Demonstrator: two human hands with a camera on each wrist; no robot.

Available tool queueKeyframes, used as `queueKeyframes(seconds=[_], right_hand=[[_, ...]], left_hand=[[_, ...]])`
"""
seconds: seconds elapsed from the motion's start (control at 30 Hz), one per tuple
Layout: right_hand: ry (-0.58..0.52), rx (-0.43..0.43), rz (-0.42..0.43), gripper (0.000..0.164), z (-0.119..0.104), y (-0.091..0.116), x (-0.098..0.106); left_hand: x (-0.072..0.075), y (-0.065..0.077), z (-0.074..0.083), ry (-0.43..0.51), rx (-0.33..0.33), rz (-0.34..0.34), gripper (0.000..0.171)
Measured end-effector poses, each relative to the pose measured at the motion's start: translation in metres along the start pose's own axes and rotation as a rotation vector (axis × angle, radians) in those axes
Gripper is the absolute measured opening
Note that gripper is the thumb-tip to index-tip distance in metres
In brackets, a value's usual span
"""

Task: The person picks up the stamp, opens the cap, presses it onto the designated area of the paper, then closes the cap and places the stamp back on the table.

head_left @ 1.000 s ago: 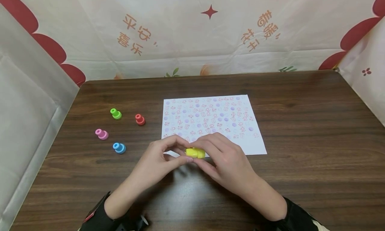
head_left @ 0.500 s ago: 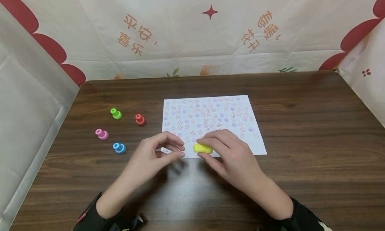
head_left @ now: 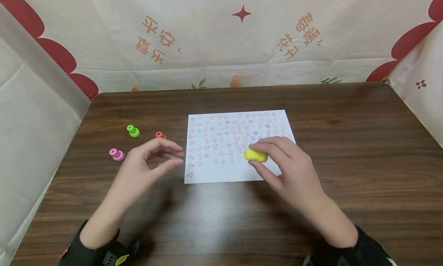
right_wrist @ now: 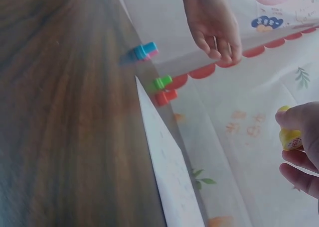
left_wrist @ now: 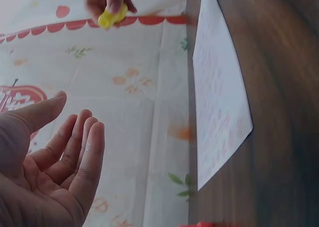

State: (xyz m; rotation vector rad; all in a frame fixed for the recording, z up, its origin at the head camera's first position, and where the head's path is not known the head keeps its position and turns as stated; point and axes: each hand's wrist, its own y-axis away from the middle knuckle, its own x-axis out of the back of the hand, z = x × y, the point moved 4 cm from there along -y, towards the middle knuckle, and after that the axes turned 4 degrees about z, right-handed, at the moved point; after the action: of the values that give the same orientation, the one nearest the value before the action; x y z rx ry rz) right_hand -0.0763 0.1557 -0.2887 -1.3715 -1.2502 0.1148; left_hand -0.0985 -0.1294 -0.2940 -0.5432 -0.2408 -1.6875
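My right hand (head_left: 292,172) pinches a yellow toy stamp (head_left: 255,155) between thumb and fingers, held above the white paper (head_left: 221,173). In the right wrist view, a red pattern shows on the end face of the yellow stamp (right_wrist: 290,139). Rows of small red and purple prints cover most of the sheet, with a bare strip along its near edge. To the left of the paper, my left hand (head_left: 142,168) holds nothing, its fingers loosely bent. It hides the blue stamp (right_wrist: 145,51) in the head view and partly covers the red stamp (head_left: 160,134).
A green stamp (head_left: 133,131) and a pink stamp (head_left: 117,155) stand on the brown wooden table (head_left: 353,150) at the left. A pale printed cloth (head_left: 214,39) hangs behind the table and at both sides.
Both hands were together at the yellow stamp. The left hand has let go and moved left, toward the other stamps. The right hand has carried the yellow stamp right and farther over the paper.
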Motion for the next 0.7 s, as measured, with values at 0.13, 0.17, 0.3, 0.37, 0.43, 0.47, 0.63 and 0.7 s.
queueKeyframes(seconds=[0.13, 0.17, 0.3, 0.37, 0.43, 0.47, 0.63, 0.7], right_hand=[[0.011, -0.030, 0.026, 0.039, 0.006, -0.003, 0.008], [0.012, -0.039, 0.031, 0.039, 0.007, -0.003, 0.010], [0.020, -0.082, 0.042, 0.041, 0.013, -0.004, 0.016], [0.022, -0.095, 0.045, 0.042, 0.015, -0.004, 0.019], [0.023, -0.102, 0.049, 0.042, 0.017, -0.004, 0.020], [0.023, -0.105, 0.049, 0.042, 0.018, -0.004, 0.021], [0.029, -0.124, 0.050, 0.031, 0.023, -0.004, 0.025], [0.042, -0.138, 0.046, 0.027, 0.024, -0.004, 0.027]], left_hand=[[0.012, 0.000, -0.001, -0.018, -0.019, 0.031, 0.019], [0.015, 0.000, -0.001, -0.021, -0.020, 0.036, 0.019], [0.025, 0.000, -0.003, -0.047, -0.016, 0.065, 0.021], [0.030, 0.000, -0.005, -0.059, -0.016, 0.083, 0.022], [0.034, 0.000, -0.006, -0.065, -0.010, 0.098, 0.022], [0.037, -0.001, -0.007, -0.071, -0.007, 0.105, 0.021], [0.049, -0.003, -0.010, -0.121, 0.003, 0.148, 0.023], [0.054, -0.003, -0.011, -0.140, 0.011, 0.169, 0.023]])
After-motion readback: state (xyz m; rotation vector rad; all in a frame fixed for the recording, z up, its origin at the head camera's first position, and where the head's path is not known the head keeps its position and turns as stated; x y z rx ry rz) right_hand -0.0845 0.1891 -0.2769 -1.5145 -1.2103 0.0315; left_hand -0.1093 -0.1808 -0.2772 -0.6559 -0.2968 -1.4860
